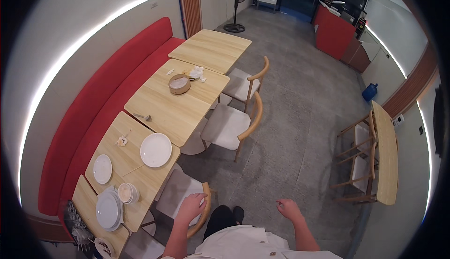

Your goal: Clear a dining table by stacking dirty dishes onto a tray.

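My left hand point(191, 206) is over the curved wooden back of a chair point(204, 220) with a light padded seat; whether it touches the wood I cannot tell. My right hand point(290, 209) hangs over the grey floor with fingers loosely bent and nothing in it. To my left, the near table point(147, 178) bears a large white plate point(155, 150), an oval white plate point(102, 169), stacked small bowls point(128, 193) and a stack of plates point(108, 209). A crumpled tissue point(122, 141) and a chopstick point(133, 170) lie there too.
Farther along, another table point(175, 111) holds a bamboo steamer point(179, 84), crumpled tissues point(197, 72) and a spoon point(142, 117). A red bench point(116, 80) lines the wall. Chairs point(226, 125) edge the aisle. A standing fan point(235, 9), red counter point(334, 32) and blue water jug point(370, 92) are beyond.
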### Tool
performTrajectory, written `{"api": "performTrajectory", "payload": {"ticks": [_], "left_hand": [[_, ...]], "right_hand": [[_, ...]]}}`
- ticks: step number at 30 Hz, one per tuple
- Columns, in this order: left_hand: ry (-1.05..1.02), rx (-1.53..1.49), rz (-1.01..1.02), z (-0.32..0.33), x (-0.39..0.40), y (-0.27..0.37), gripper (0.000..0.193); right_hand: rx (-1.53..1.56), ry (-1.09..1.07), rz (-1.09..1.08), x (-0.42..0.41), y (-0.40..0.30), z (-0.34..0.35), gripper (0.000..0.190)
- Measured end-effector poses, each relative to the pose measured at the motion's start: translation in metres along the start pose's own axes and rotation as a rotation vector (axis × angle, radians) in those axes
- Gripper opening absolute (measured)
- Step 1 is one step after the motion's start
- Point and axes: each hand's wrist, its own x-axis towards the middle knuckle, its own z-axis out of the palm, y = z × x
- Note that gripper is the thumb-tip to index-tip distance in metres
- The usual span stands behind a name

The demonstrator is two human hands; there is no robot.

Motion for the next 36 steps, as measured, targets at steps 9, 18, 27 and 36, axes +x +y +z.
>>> {"api": "performTrajectory", "payload": {"ticks": [9, 18, 27, 36], "left_hand": [[0.037, -0.041, -0.188, 0.002, 0.092, -0.040, 0.025], [0.192, -0.108, -0.312, -0.026, 0.154, -0.053, 0.028], [0.440, -0.229, -0.604, -0.045, 0.137, -0.041, 0.029], [0.438, -0.258, -0.918, -0.046, 0.143, -0.060, 0.035]], "right_hand": [[0.106, -0.120, -0.155, 0.162, -0.030, -0.041, 0.040], [0.012, -0.021, -0.529, 0.357, -0.111, -0.099, 0.064], [0.294, 0.073, -0.454, 0.626, -0.198, -0.076, 0.106], [-0.393, 0.026, -0.458, 0.804, -0.296, -0.082, 0.133]]}}
